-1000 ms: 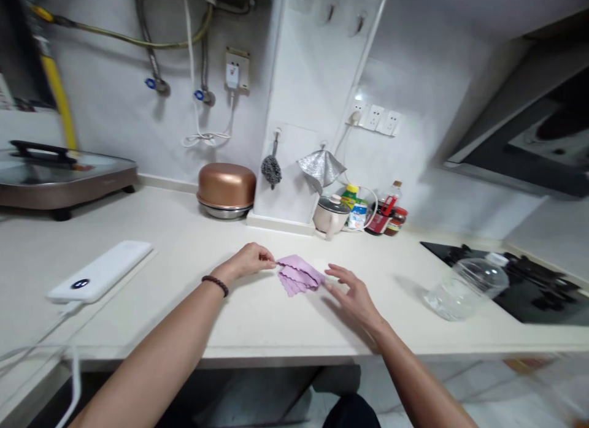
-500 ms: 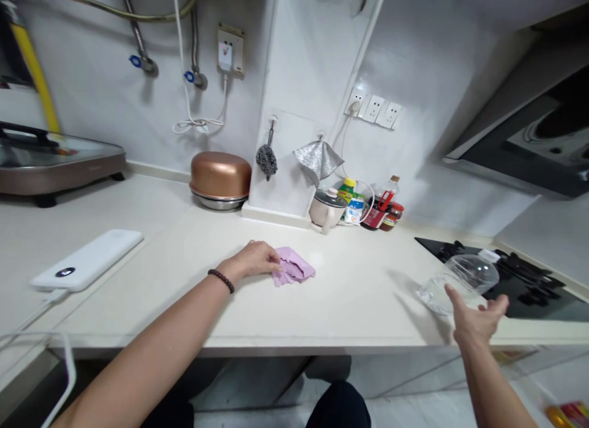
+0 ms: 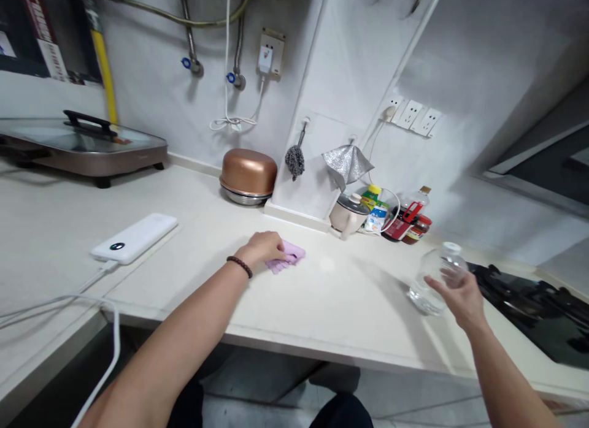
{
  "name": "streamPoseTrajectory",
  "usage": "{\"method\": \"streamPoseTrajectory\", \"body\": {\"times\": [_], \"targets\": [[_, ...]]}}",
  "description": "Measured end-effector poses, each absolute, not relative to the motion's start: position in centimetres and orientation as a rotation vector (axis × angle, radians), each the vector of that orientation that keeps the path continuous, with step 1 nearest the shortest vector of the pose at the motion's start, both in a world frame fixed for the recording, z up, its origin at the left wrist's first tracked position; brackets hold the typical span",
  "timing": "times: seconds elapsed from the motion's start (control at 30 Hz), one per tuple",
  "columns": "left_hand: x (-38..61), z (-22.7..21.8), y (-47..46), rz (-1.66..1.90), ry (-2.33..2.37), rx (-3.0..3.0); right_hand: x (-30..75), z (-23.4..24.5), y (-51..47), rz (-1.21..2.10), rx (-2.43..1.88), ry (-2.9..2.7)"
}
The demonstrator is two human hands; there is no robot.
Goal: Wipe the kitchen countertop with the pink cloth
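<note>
My left hand (image 3: pixel 265 249) is closed on a crumpled pink cloth (image 3: pixel 291 256) that lies on the white countertop (image 3: pixel 331 299). A dark beaded bracelet (image 3: pixel 240 266) circles that wrist. Over to the right, my right hand (image 3: pixel 461 296) wraps around the side of a clear plastic bottle (image 3: pixel 430 287) with a white cap (image 3: pixel 451 248). The thumb lies in front, and fingers show through the plastic behind it. The bottle leans slightly on or just above the counter; whether its base touches is unclear.
A white power bank (image 3: pixel 142 236) with a cable lies left, before an electric griddle (image 3: pixel 92 155). A copper-coloured pot (image 3: pixel 251 172) stands by the wall pillar. A small lidded pot (image 3: pixel 348 214) and several condiments stand at the back. A black stove (image 3: pixel 534 305) is right.
The view has turned left. The bottle, which was tipped over with its cap towards the stove, is now nearly upright in my right hand. My left hand has bunched the cloth closer.
</note>
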State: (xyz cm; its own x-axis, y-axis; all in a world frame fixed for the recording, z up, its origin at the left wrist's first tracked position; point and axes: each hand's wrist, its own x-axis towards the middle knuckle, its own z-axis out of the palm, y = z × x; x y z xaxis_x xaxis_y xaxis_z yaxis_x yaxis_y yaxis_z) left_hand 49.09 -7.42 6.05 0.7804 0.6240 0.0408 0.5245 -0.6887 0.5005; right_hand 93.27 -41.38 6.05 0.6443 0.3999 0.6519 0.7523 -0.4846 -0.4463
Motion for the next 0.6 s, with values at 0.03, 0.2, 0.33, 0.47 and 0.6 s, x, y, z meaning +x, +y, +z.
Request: {"method": "streamPoseTrajectory", "body": {"times": [0.03, 0.2, 0.33, 0.47, 0.6], "targets": [[48.2, 6.3, -6.4, 0.282, 1.042, 2.466, 91.9, 6.6, -40.0, -0.569, -2.157, -0.999], [45.0, 6.7, -2.4, 0.377, 1.535, 2.269, 83.5, 7.3, -33.3, -0.586, -2.323, -1.642], [44.9, 6.5, -2.4, 0.469, 1.526, 2.256, 77.6, 6.7, -29.3, -0.617, -2.345, -1.909], [45.1, 6.2, -2.6, 0.544, 1.485, 2.244, 75.1, 6.6, -27.3, -0.641, -2.304, -1.983], [45.3, 5.9, -2.3, 0.577, 1.438, 2.246, 75.5, 6.8, -27.2, -0.61, -2.272, -1.926]]}}
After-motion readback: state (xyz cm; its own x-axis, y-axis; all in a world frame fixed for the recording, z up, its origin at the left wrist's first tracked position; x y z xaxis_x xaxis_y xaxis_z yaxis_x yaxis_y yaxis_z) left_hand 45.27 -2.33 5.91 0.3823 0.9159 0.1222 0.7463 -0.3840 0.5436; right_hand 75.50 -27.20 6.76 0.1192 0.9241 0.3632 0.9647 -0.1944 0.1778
